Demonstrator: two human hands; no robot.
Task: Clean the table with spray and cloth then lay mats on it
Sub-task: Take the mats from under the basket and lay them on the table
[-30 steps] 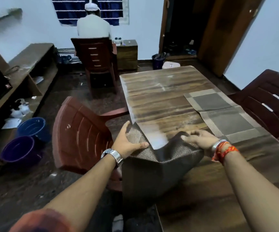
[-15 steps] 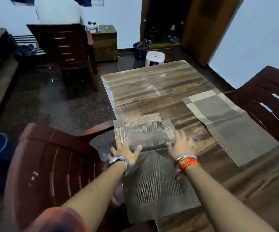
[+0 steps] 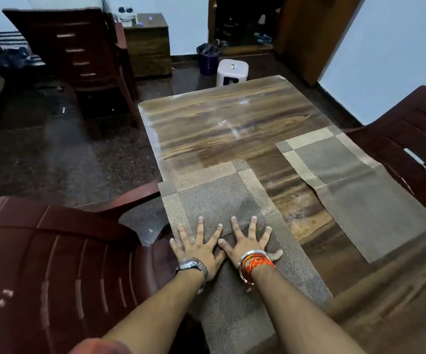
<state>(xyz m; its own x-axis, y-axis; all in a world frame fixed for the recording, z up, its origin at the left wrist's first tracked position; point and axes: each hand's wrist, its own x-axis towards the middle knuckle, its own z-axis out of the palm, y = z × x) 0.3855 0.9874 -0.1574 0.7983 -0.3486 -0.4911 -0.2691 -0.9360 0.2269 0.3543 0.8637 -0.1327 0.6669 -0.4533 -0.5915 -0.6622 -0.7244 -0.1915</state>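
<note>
A woven grey-brown mat [image 3: 214, 198] with a lighter border lies flat along the left side of the wooden table [image 3: 222, 123]. Its near end runs down past the table's near edge. My left hand [image 3: 199, 246], with a watch on the wrist, presses flat on the mat with fingers spread. Right beside it, my right hand [image 3: 249, 238], with orange threads and a bangle on the wrist, presses flat the same way. A second, similar mat [image 3: 355, 190] lies along the table's right side. No spray or cloth is in view.
A maroon plastic chair [image 3: 61, 267] stands close on the left of the table, another chair [image 3: 411, 149] on the right. Beyond the far table edge are a white stool [image 3: 231, 71], a dark bin [image 3: 208, 58], a third chair [image 3: 79, 49] and a wooden cabinet [image 3: 148, 44].
The folded mat has been unrolled and spread flat on the table's left side. Both hands went from gripping its edges to pressing down on it with spread fingers. The view tilted downward.
</note>
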